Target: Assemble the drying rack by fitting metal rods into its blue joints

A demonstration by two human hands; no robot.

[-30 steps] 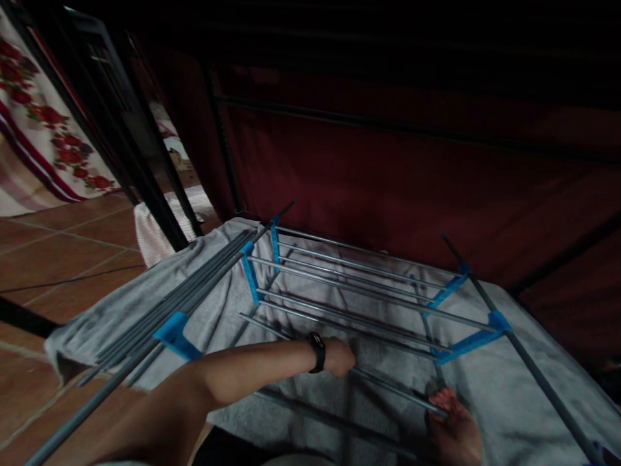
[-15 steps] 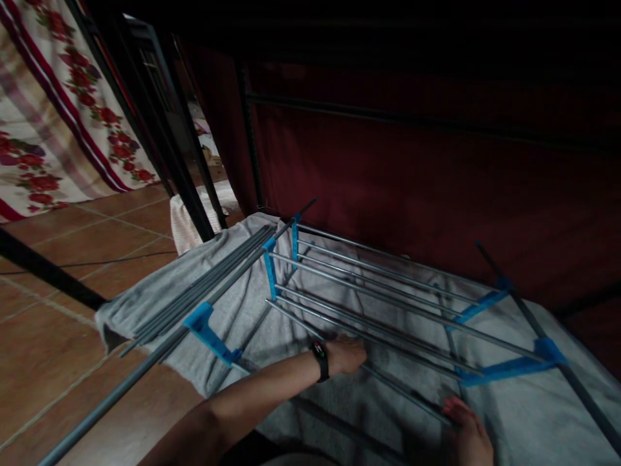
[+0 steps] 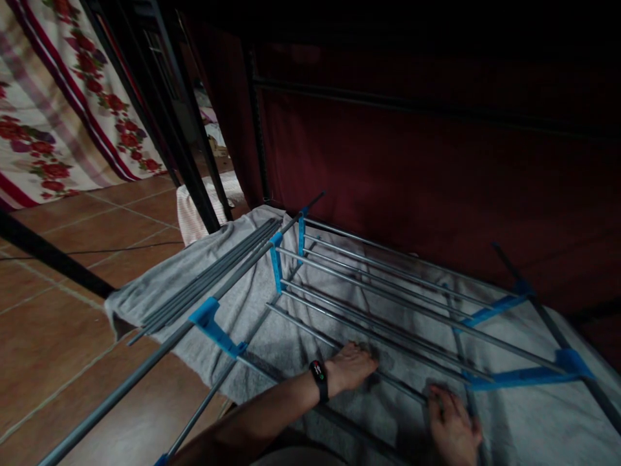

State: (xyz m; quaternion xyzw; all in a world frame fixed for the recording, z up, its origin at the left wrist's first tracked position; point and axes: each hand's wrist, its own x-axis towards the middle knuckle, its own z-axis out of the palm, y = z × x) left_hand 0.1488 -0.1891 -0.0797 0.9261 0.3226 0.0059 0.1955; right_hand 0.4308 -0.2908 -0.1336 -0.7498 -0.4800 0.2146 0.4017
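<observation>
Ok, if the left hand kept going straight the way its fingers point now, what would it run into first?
The left hand lies on the grey towel, fingers aimed right and slightly away. It would probably first meet the nearest metal rod of the rack, right at the fingertips. They may already touch; the dim light hides the depth.

Dim, heavy shadows, perhaps slight blur

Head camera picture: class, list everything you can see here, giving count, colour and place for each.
rack rods: several, grey metal, lying across the cloth
connectors: several, blue plastic, at the rod ends
loose rods: a bundle, dark grey, on the cloth's left part
cloth: one, grey, spread on the floor
floor tiles: brown, left
floral fabric: one, white and red, upper left
watch: one, black, left wrist
left hand: on the nearest rod
right hand: at that rod's right end
</observation>
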